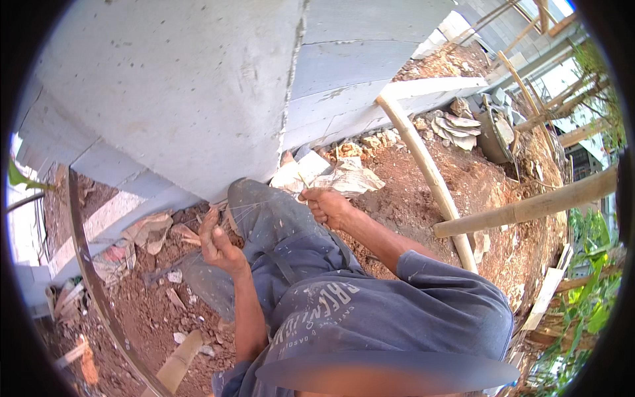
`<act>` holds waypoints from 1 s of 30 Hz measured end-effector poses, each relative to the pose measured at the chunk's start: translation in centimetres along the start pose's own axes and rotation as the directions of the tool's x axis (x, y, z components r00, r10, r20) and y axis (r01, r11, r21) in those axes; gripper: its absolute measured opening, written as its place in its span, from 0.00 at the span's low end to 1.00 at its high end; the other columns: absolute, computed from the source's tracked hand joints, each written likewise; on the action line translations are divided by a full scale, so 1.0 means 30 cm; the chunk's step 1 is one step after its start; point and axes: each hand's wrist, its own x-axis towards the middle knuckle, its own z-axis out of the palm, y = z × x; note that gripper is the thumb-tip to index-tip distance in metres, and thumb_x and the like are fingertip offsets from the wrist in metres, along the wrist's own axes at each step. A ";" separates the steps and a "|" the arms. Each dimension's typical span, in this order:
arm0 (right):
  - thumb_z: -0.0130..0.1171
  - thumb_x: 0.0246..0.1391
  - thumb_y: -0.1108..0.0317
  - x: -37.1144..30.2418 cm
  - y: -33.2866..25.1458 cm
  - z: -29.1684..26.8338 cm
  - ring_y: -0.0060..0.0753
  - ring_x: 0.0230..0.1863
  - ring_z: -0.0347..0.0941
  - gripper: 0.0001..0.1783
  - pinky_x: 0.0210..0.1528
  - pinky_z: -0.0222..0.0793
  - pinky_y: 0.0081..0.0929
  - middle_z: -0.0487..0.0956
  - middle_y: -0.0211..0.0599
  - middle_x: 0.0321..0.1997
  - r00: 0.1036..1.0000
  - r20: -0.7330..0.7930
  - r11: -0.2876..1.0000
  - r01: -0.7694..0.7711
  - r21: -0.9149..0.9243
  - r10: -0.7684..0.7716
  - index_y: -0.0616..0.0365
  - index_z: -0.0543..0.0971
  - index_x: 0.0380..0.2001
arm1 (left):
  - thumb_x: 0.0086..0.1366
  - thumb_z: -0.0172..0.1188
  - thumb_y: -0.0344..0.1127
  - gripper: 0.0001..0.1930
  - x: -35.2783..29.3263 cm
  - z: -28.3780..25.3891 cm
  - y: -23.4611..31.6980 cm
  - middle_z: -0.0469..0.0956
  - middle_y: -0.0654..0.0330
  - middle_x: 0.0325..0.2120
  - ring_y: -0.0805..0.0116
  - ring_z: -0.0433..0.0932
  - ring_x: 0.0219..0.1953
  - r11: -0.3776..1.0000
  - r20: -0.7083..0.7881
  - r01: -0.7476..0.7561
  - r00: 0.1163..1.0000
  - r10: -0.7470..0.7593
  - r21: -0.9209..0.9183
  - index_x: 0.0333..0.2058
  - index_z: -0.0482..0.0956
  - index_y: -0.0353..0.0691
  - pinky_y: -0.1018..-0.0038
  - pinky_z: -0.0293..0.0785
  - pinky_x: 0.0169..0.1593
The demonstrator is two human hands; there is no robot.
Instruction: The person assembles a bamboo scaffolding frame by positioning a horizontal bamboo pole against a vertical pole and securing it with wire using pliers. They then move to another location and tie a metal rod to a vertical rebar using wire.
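Rough, pitted grey concrete makes up the corner column (185, 86), and everything here sits close to its base. Thin pale strands of string (264, 210), fine as thread and hard to count, stretch taut just below the column's bottom edge, over the person's bent knee in dusty blue-grey trousers (278, 231). The string runs between the two hands: the left hand (218, 243), down-left of the column's corner, has its fingers curled with the fingertips drawn together around one end, while the right hand (329, 206), to the right of the corner, is closed in a loose fist with the thumb and forefinger pinching the other end. Whether the strands are one loop or several separate pieces cannot be told. Two smooth, round bamboo poles show to the right of the column: a pale one (426, 169) leaning against the low concrete wall, and a thicker tan one (529, 206) crossing in front of it. The ground around the column's foot is crumbly red-brown soil (410, 198) strewn with stones and crumpled, torn paper sacks (344, 177) lying right at the base, behind the right hand.
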 end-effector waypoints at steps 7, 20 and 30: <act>0.57 0.55 0.64 -0.175 -0.136 0.000 0.18 0.12 0.55 0.11 0.13 0.47 0.22 0.66 0.24 0.14 0.866 0.464 0.901 0.340 -0.268 -0.189 0.61 0.80 0.27 | 0.70 0.48 0.42 0.18 0.124 -0.092 -0.106 0.77 0.54 0.34 0.67 0.75 0.35 0.937 0.217 0.222 0.934 -0.284 0.271 0.42 0.76 0.29 0.71 0.71 0.36; 0.62 0.54 0.59 -0.030 -0.176 -0.101 0.18 0.17 0.59 0.13 0.19 0.55 0.23 0.67 0.24 0.16 0.856 0.495 0.879 0.344 -0.331 -0.148 0.57 0.80 0.23 | 0.56 0.67 0.45 0.20 0.040 -0.264 -0.271 0.73 0.58 0.20 0.66 0.71 0.23 0.782 -0.005 0.536 0.826 -0.564 0.318 0.26 0.76 0.30 0.68 0.70 0.31; 0.65 0.52 0.59 -0.010 -0.251 -0.079 0.20 0.23 0.69 0.13 0.25 0.63 0.25 0.77 0.24 0.21 0.868 0.419 0.729 0.466 -0.501 -0.266 0.59 0.82 0.29 | 0.56 0.65 0.55 0.26 0.063 -0.446 -0.255 0.65 0.64 0.15 0.72 0.61 0.19 0.620 -0.015 0.657 0.691 -0.722 0.429 0.22 0.72 0.32 0.68 0.67 0.29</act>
